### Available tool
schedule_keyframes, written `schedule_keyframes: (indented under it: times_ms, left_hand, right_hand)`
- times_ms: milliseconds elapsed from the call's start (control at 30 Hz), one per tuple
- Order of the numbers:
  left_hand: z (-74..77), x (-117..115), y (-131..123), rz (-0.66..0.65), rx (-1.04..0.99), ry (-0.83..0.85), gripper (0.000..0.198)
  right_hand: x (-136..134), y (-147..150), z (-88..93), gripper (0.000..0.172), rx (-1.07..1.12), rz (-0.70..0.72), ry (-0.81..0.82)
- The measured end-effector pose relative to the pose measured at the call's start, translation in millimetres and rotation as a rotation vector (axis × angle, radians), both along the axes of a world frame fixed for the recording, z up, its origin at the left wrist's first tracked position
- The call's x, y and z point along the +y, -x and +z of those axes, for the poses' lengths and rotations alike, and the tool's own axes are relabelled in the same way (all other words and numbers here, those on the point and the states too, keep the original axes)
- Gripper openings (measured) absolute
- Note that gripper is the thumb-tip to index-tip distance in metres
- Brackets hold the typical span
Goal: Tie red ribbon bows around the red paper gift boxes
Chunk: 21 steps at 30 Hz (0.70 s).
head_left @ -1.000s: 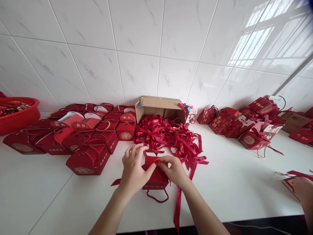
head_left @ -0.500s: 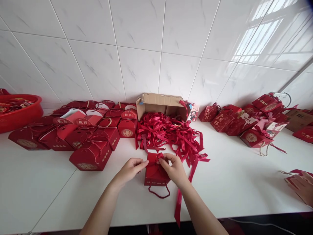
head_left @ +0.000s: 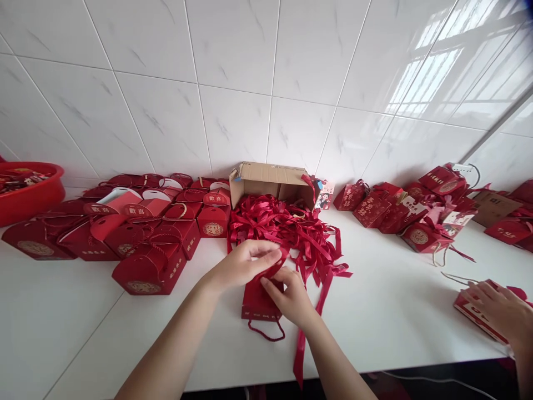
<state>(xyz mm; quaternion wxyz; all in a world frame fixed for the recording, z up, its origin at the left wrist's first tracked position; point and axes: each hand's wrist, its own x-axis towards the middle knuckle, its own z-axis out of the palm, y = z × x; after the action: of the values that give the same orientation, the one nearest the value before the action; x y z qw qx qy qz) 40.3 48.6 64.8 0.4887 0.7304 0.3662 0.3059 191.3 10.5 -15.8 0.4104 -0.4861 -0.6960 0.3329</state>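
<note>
Satin-glossy cloth ribbons (head_left: pixel 291 228) spilled from a matt brown cardboard carton (head_left: pixel 266 178) onto a smooth white table (head_left: pixel 375 322), beneath glossy marbled wall tiles (head_left: pixel 233 55), beside matt red paper boxes (head_left: pixel 150 266).

— What does the top of that red bag (head_left: pixel 256 303) look like?
— Can't see it! My left hand (head_left: pixel 245 261) and right hand (head_left: pixel 291 297) cover it, and whether my fingers actually pinch the ribbon (head_left: pixel 300 344) is hidden too.
— And off to the sides?
— The red basin (head_left: pixel 29 197) runs off the left edge. A co-worker's hand (head_left: pixel 499 308) is cut off at the right, lying over a box (head_left: pixel 474 316). The gold print on the gift boxes (head_left: pixel 144 272) is too small to read.
</note>
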Motion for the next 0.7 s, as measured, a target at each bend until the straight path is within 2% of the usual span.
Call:
schedule_keyframes:
  times_ms: [100, 233, 300, 400, 567, 700]
  left_hand:
    - [-12.7, 5.8, 0.1, 0.101, -0.05, -0.061, 0.038]
    - [-42.1, -1.0, 16.9, 0.221, 0.129, -0.108, 0.035]
    - [-56.3, -7.2, 24.0, 0.255, 0.176, -0.118, 0.03]
    - [-72.3, -14.7, 25.3, 0.34, 0.127, -0.157, 0.018]
    - [-85.2, -20.8, 15.3, 0.438, 0.023, -0.243, 0.015]
    - [-90.2, -22.1, 14.2, 0.42, 0.023, -0.266, 0.011]
  right_hand:
    - [4.2, 1.3, -6.9, 0.037, 0.033, -0.044, 0.006]
    - [6.8, 0.9, -10.6, 0.044, 0.033, -0.055, 0.013]
    - [6.5, 0.1, -10.2, 0.046, 0.043, -0.036, 0.031]
    - [5.4, 1.4, -9.9, 0.043, 0.098, -0.052, 0.049]
    - [3.6, 9.3, -11.8, 0.021, 0.325, -0.169, 0.112]
    - [2.6, 12.0, -13.6, 0.024, 0.359, -0.195, 0.066]
